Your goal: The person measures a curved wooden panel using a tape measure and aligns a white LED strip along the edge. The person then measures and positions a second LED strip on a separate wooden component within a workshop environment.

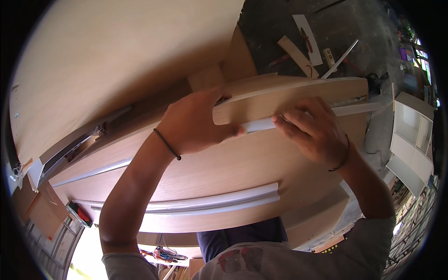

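A long, light-wood panel (224, 161) lies in front of me, with a raised wooden edge (298, 88) along its far side. Against that edge runs a narrow white trim strip (260, 125), which shows between my hands and continues past both. My left hand (191, 121) is spread wide: its thumb rests on the strip, while its fingers reach over the raised edge, their tips partly hidden. Bent over the strip, my right hand (317, 128) has its fingers closed on it. Nearer my body, loose grey-white plastic profiles (224, 200) lie on the panel.
A big pale board (116, 51) fills the far left. Wood offcuts (296, 53) and a pair of red-handled pliers (306, 39) lie on the dark floor beyond. At right stands a white open cabinet (413, 126). A green-and-red object (79, 213) sits at the panel's near-left corner.
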A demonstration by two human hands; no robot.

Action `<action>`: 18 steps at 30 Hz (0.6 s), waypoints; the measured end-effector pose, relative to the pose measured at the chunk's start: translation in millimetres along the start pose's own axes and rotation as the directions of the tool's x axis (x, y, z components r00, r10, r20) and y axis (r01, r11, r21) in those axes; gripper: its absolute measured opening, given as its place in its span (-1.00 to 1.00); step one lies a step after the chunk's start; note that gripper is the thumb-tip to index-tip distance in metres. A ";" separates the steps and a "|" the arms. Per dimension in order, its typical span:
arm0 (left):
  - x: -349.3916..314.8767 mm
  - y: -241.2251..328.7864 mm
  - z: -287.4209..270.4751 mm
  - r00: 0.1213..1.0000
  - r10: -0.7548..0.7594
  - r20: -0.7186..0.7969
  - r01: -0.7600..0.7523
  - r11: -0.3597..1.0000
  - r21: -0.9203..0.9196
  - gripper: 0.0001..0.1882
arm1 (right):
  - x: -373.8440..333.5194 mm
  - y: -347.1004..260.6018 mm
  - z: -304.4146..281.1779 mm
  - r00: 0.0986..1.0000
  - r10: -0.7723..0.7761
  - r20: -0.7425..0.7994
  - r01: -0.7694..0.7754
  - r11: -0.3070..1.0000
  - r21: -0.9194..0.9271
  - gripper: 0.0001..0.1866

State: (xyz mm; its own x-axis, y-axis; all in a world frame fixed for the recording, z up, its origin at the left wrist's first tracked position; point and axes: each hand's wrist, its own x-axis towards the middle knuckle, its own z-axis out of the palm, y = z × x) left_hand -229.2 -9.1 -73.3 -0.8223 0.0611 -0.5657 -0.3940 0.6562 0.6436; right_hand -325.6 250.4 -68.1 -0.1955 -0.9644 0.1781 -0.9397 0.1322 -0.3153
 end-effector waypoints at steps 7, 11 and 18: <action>0.3 6.8 1.5 0.998 0.049 -0.043 -0.046 0.996 0.075 -0.31 | 5.0 -5.0 1.2 0.995 0.100 -0.019 -0.098 0.993 0.072 -0.83; -2.9 7.1 10.5 0.977 0.153 -0.149 -0.134 0.983 0.129 -0.34 | 13.2 -6.7 -9.5 0.969 0.224 0.102 -0.238 0.958 0.159 -0.86; -4.0 4.6 16.5 0.975 0.114 -0.191 -0.076 0.977 0.198 -0.38 | 37.4 -1.4 -7.2 0.938 0.322 0.131 -0.336 0.937 0.100 -0.71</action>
State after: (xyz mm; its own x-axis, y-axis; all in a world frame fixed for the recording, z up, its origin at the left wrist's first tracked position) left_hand -221.0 6.0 -76.6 -0.9251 -0.0091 -0.3797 -0.2417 0.7854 0.5699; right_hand -333.6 215.7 -54.3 -0.4496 -0.8915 -0.0563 -0.7866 0.4250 -0.4480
